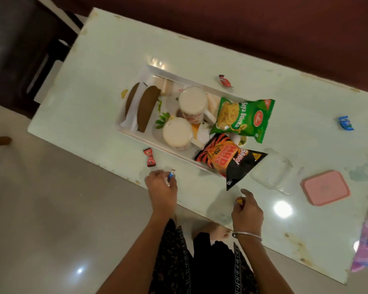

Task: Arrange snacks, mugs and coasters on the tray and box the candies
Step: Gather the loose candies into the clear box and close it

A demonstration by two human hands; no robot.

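Note:
A white tray [134, 135] on the pale table holds two brown coasters [147, 111], two white mugs [193, 102], a green Soya Sticks packet [243, 118] and a black-and-orange Bingo packet [227, 161]. My left hand [162, 188] pinches a blue candy [170, 175] at the table's near edge. My right hand [245, 209] holds a yellow candy [240, 200]. Loose on the table lie a red candy [149, 157] near the left hand, another red candy [225, 81] beyond the tray and a blue candy [346, 123] at far right. A clear box [271, 169] stands right of the Bingo packet, its pink lid [325, 187] beside it.
The table [106, 66] has a near edge running diagonally past both hands. A dark chair [19, 49] stands at the upper left. A pink-and-blue plastic bag [366, 247] lies at the right edge. My foot [212, 230] shows on the shiny floor below the table edge.

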